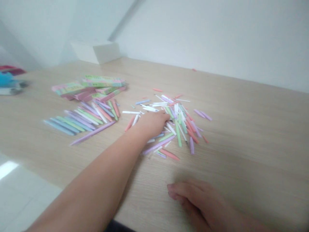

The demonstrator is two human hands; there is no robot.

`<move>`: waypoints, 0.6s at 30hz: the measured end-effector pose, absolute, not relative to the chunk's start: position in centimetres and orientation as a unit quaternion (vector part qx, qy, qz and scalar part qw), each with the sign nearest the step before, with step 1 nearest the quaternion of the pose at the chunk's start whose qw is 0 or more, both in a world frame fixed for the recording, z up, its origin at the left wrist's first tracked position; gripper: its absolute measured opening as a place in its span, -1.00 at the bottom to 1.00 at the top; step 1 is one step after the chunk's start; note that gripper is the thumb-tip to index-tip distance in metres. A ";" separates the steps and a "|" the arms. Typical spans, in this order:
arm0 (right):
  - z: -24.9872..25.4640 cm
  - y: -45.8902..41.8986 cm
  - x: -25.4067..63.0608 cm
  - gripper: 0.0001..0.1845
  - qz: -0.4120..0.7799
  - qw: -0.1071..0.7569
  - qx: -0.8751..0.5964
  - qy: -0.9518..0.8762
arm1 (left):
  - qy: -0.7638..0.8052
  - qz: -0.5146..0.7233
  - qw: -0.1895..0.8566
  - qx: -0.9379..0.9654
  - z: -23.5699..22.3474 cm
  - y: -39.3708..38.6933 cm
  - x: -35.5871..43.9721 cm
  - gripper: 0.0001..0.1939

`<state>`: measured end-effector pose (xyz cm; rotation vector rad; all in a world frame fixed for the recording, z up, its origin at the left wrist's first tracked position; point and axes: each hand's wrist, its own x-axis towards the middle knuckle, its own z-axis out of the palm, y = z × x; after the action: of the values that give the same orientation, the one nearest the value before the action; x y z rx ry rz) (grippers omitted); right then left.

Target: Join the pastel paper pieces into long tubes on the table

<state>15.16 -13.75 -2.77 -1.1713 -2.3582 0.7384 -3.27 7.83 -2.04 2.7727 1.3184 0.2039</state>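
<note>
My left hand (154,122) reaches into a loose pile of pen parts (178,129). Its fingers curl down among them, and whatever lies under the fingertips is hidden. The pile mixes pastel green, purple, coral and blue barrels and caps with thin white refills. Closer to me, my right hand (198,199) hovers or rests over the table with its fingers pressed together; no object shows in it. Left of the pile, several whole-looking pens (79,120) lie side by side in slanting rows. One purple pen (93,132) lies across their near end.
Pink and green printed boxes (103,82) are heaped behind the rows of pens. A white box (106,52) stands by the wall on the wooden table (253,135). Blurred blue and red items (9,79) sit at the far left. Two purple pieces (202,114) lie off to the right.
</note>
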 end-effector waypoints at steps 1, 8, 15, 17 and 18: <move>-2.8 -13.8 15.1 -0.66 0.262 0.202 -0.420 -0.845 | 0.431 0.063 0.035 0.900 -2.0 7.8 -3.3 -0.72; -2.9 -14.1 15.0 -0.67 0.236 0.232 -0.419 -0.846 | 0.441 0.053 0.039 0.895 -1.8 7.5 -3.1 -0.71; -2.5 -13.8 15.2 -0.61 0.243 0.228 -0.400 -0.854 | 0.448 0.049 0.025 0.893 -1.9 7.5 -3.0 -0.73; -2.6 -13.8 15.2 -0.59 0.248 0.220 -0.405 -0.852 | 0.454 0.057 0.019 0.889 -2.0 7.5 -3.0 -0.74; -2.7 -13.8 15.2 -0.58 0.248 0.221 -0.407 -0.851 | 0.460 0.061 0.016 0.886 -2.0 7.5 -3.0 -0.75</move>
<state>15.24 -13.84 -2.74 -1.1260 -2.3523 0.6870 -3.01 7.50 -1.97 2.7539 1.4297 0.1884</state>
